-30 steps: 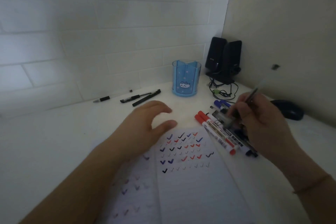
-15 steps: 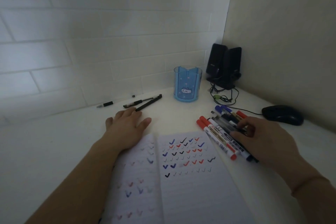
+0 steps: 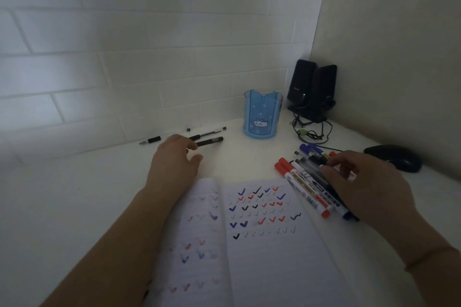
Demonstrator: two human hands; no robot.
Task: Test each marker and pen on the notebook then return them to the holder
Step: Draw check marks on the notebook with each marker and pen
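A dim corner of white brick-pattern wall point(image 3: 124, 62) and a plain beige side wall frames a white counter point(image 3: 62, 194). An open lined notebook point(image 3: 262, 252) lies at the near edge, its right page covered in rows of blue, red and black tick marks, with fainter ticks on the left page. The left hand point(image 3: 174, 159) reaches past the notebook's top left corner toward the loose pens by the back wall; its fingertips are at the near end of a black pen point(image 3: 210, 141), with the thumb spread out to the side, and I cannot tell whether the fingers have actually closed on the pen or merely touch it. Just behind that one lies a thinner black pen point(image 3: 209, 133), and further left a short black-and-silver pen point(image 3: 151, 140), with a small black cap point(image 3: 188, 129) near the wall. The right hand point(image 3: 366, 187) rests on a bundle of markers point(image 3: 306, 182) lying just beside the notebook's right edge, fingers curled down over their barrels, red and blue caps showing at both ends. The blue translucent holder point(image 3: 262, 113), with a cat face on its front, stands upright behind the notebook, apart from both hands. Two black speakers point(image 3: 311, 90) with tangled cables sit in the corner, and a dark mouse point(image 3: 394, 157) lies to the right of the markers.
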